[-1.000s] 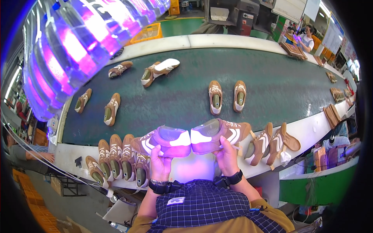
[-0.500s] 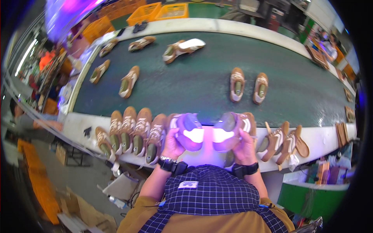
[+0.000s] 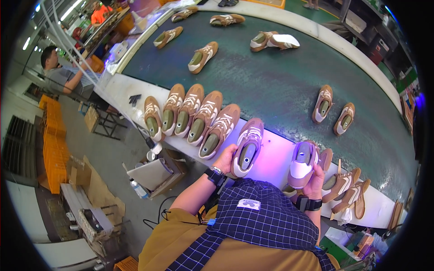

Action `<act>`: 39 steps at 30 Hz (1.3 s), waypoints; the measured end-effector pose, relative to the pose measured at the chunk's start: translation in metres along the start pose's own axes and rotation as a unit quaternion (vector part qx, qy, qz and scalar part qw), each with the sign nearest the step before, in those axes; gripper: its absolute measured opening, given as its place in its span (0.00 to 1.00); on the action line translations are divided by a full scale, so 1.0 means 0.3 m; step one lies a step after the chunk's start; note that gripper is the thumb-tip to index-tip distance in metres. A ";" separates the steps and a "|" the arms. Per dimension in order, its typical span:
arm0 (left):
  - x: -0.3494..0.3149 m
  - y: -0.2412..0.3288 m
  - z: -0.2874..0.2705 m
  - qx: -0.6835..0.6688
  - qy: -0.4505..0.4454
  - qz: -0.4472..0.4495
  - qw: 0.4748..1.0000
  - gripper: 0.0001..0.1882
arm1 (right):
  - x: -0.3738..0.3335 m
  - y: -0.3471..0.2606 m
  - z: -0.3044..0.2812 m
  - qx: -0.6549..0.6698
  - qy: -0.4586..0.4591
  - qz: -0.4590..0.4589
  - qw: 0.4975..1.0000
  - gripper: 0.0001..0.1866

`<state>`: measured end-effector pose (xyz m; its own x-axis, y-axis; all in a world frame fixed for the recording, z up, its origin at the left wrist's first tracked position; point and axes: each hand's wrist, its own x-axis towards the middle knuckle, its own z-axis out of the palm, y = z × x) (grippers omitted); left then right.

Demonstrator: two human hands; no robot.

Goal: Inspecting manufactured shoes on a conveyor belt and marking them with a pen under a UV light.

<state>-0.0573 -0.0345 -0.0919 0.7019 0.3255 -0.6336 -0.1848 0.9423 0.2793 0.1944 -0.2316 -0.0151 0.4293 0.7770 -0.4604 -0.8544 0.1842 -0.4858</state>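
Note:
My left hand (image 3: 225,160) grips the heel side of a brown sneaker (image 3: 247,149) with white laces, its toe pointing away and a dark green insert inside. My right hand (image 3: 313,184) is closed on a second sneaker (image 3: 301,168), tilted so its white heel faces me under purplish light. Left of my left hand, several matching brown sneakers (image 3: 209,116) stand in a row on the white ledge (image 3: 271,151). Beyond my right hand lie more brown sneakers (image 3: 342,184) and a loose tan sole (image 3: 360,206).
A wide dark green belt (image 3: 271,86) runs beyond the ledge. Scattered on it are a pair of sneakers (image 3: 323,105) and other shoes (image 3: 203,57). A person (image 3: 63,74) sits at left near orange crates (image 3: 53,149). A spray bottle (image 3: 138,189) stands by a box.
The view has swung left. The left sneaker has gone from heel-toward-me to lying lower with its opening up, beside the row. The right sneaker stays raised in my right hand, farther from the left one.

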 end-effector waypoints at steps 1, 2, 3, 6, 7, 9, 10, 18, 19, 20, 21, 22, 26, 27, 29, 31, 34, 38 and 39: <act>0.000 -0.004 -0.015 -0.006 -0.010 0.013 1.000 0.20 | 0.002 0.004 -0.002 -0.001 -0.007 0.004 1.000 0.24; 0.003 -0.009 -0.026 -0.009 -0.007 0.012 1.000 0.20 | 0.004 0.003 -0.002 0.000 -0.012 0.009 1.000 0.24; 0.006 -0.014 -0.036 -0.013 -0.010 0.009 1.000 0.20 | 0.005 0.004 0.000 0.004 -0.026 0.016 1.000 0.24; 0.018 -0.026 -0.059 -0.009 -0.003 0.012 1.000 0.21 | 0.010 0.011 0.010 0.004 -0.051 0.038 0.998 0.23; 0.021 -0.027 -0.065 -0.009 -0.006 0.003 1.000 0.21 | 0.013 0.015 0.015 -0.009 -0.031 0.034 0.999 0.23; 0.025 -0.031 -0.074 -0.007 -0.007 0.005 1.000 0.21 | 0.020 0.026 0.023 -0.003 -0.017 0.046 0.999 0.23; 0.025 -0.032 -0.075 -0.008 -0.005 0.006 1.000 0.21 | 0.021 0.028 0.026 -0.005 -0.021 0.040 0.999 0.23; -0.129 0.068 -0.018 0.640 0.186 0.372 0.646 0.14 | 0.018 0.031 0.048 -0.019 -0.027 0.020 0.999 0.24; -0.152 0.088 -0.011 0.598 0.210 0.416 0.652 0.17 | 0.018 0.033 0.050 -0.024 -0.020 0.013 0.999 0.24; -0.168 0.123 -0.010 0.632 0.264 0.432 0.587 0.21 | 0.020 0.036 0.052 -0.021 -0.028 0.020 0.999 0.25; -0.180 0.150 -0.010 0.656 0.303 0.486 0.492 0.25 | 0.023 0.037 0.053 -0.008 -0.053 0.030 0.998 0.25; -0.184 0.163 -0.011 0.657 0.304 0.459 0.514 0.25 | 0.027 0.044 0.054 -0.011 -0.047 0.029 0.998 0.26; -0.175 0.169 -0.012 0.743 0.371 0.376 0.410 0.35 | 0.036 0.059 0.059 -0.014 -0.034 0.042 0.998 0.26; -0.169 0.170 -0.010 0.759 0.377 0.329 0.418 0.36 | 0.041 0.060 0.061 -0.015 -0.026 0.032 0.999 0.26; -0.163 0.185 -0.010 0.742 0.383 0.317 0.450 0.40 | 0.039 0.066 0.066 -0.004 -0.057 0.058 0.997 0.27; -0.147 0.188 -0.010 0.699 0.335 0.242 0.584 0.44 | 0.046 0.073 0.071 -0.014 -0.052 0.056 0.997 0.28; -0.095 0.148 -0.014 0.718 0.373 0.252 0.531 0.46 | 0.063 0.085 0.072 -0.018 -0.104 0.067 0.992 0.29; -0.057 0.154 -0.057 0.605 0.313 0.328 0.655 0.38 | 0.082 0.090 0.052 -0.013 -0.090 0.085 0.992 0.29; -0.060 0.167 -0.066 0.608 0.311 0.332 0.651 0.38 | 0.087 0.091 0.050 -0.015 -0.081 0.093 0.992 0.29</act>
<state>-0.0927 0.0084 -0.0808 0.2612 0.9541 -0.1463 0.6408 -0.0581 0.7655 0.1780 -0.1972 -0.0293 0.2108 0.8832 -0.4190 -0.9042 0.0133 -0.4268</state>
